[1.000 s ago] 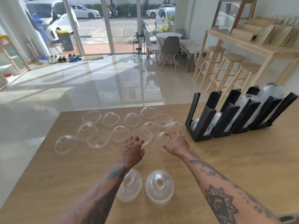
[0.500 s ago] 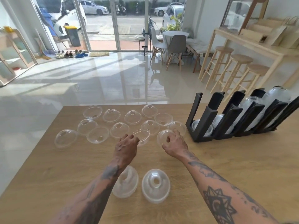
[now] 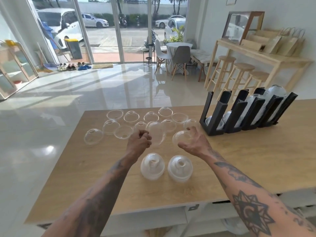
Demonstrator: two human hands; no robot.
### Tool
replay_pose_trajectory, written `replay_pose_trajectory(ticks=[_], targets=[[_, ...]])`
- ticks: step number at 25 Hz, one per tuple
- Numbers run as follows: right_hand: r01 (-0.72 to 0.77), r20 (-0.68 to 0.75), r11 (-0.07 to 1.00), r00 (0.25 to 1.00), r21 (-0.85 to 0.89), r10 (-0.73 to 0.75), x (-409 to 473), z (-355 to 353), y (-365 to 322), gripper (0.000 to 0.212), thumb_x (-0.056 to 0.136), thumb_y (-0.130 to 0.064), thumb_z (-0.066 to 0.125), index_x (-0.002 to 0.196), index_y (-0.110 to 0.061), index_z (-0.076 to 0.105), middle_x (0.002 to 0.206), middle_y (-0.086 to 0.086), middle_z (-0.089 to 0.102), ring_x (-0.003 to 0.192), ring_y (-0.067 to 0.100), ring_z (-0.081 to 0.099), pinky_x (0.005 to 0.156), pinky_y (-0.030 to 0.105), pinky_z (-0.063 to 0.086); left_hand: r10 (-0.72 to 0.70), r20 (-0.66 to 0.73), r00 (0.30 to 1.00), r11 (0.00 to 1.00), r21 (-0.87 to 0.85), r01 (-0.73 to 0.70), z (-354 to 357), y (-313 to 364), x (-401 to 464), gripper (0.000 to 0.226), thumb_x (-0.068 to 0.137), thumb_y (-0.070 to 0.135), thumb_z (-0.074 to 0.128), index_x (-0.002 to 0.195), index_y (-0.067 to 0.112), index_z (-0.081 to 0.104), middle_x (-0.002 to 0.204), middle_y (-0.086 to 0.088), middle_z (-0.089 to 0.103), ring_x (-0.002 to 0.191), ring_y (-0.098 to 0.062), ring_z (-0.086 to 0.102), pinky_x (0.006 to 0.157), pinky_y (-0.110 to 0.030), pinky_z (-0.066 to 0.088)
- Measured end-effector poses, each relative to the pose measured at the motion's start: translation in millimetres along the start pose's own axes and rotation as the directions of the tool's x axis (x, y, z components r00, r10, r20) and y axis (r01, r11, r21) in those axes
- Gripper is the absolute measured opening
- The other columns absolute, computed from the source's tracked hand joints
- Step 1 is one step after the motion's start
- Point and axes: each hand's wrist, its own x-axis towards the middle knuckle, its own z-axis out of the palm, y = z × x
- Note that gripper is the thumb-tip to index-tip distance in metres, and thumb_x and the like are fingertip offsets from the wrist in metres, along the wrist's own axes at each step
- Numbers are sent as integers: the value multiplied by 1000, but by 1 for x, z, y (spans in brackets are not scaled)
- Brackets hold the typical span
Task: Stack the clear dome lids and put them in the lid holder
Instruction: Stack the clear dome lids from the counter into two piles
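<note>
At table (image 3: 256, 159) centre, above two finished stacks: left hand (image 3: 139, 142) clenched on the rim of one lid (image 3: 156, 134), lifted and tilted on edge. Right hand (image 3: 194, 142) cupped round a second lid (image 3: 182, 138), fingers curled over its dome, also raised off the wood. Both lids turned toward each other, apparently so one dome can nest inside the other.

At 6 o'clock of the hands: left stack (image 3: 152, 166) and right stack (image 3: 180, 168), side by side, holes up, parked near the table edge, probably as staging before transfer.

At 11 to 12 o'clock: loose lids (image 3: 131, 117) spread singly in rough rows, some dome-up and some rim-up; separated, hence easy to pick one at a time.

At 2 o'clock: black holder (image 3: 220, 113), slotted and slanted, several channels already carrying lids; slope likely keeps nested columns leaning back against the rear wall. Nearest channel only partly filled.

Judged stage: stacking under way, many lids not yet gathered, near stacks not yet in the holder.
</note>
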Motion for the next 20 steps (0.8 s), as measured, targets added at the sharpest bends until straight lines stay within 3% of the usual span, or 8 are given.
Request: replay_pose_trajectory(ticks=[3, 7, 10, 12, 15, 17, 20], targets=[[-37, 47, 999, 998, -14, 38, -26, 6, 1, 80, 69, -49, 72, 138, -23, 40, 140, 7, 43, 124, 24, 49, 97, 34, 45, -216, 83, 973, 949, -216, 229, -9, -16, -17, 14, 99, 3, 44, 100, 4, 58, 81, -8, 62, 64, -20, 62, 67, -34, 55], [-54, 128, 998, 990, -37, 58, -50, 23, 9, 81, 66, -52, 68, 138, -23, 42, 137, 5, 45, 123, 22, 48, 93, 31, 43, -315, 7, 949, 943, -110, 314, -11, -49, -33, 15, 96, 6, 48, 95, 5, 63, 76, -15, 68, 60, -20, 66, 67, -36, 58], [-67, 158, 997, 985, -38, 72, -57, 38, 12, 83, 65, -51, 67, 139, -22, 41, 136, 5, 45, 122, 21, 48, 96, 31, 44, -263, -92, 960, 958, 93, 271, -10, -65, -35, 17, 93, 11, 50, 85, 10, 66, 78, -14, 70, 67, -20, 65, 71, -40, 58], [-75, 155, 997, 985, -35, 80, -56, 43, 12, 83, 65, -52, 68, 138, -23, 41, 135, 5, 45, 120, 22, 48, 96, 33, 46, -215, -111, 970, 940, 246, 237, -8, -70, -35, 16, 92, 14, 52, 82, 17, 64, 88, -9, 71, 74, -17, 61, 65, -33, 52], [-82, 222, 995, 971, -63, 94, -44, 40, 12, 89, 61, -59, 72, 138, -28, 38, 136, 5, 43, 122, 23, 47, 99, 38, 45, -198, -108, 974, 920, 321, 223, -7, -75, -30, 8, 90, 16, 56, 91, 21, 62, 100, -5, 68, 79, -14, 58, 66, -28, 44], [-98, 253, 995, 962, -34, 104, -26, 31, 14, 93, 59, -68, 71, 138, -30, 38, 137, 5, 43, 126, 24, 46, 101, 40, 43, -182, -146, 972, 911, 348, 223, -8, -73, -22, 18, 89, 22, 57, 106, 17, 65, 102, -5, 66, 87, -18, 59, 74, -30, 45], [-135, 140, 991, 981, 25, 130, 19, 16, 24, 79, 70, -65, 68, 134, -24, 46, 136, 6, 49, 125, 23, 48, 99, 38, 43, -48, -170, 984, 885, 449, 121, -2, -60, 6, 31, 91, 26, 56, 117, 11, 65, 104, -5, 68, 92, -20, 62, 79, -35, 50]])
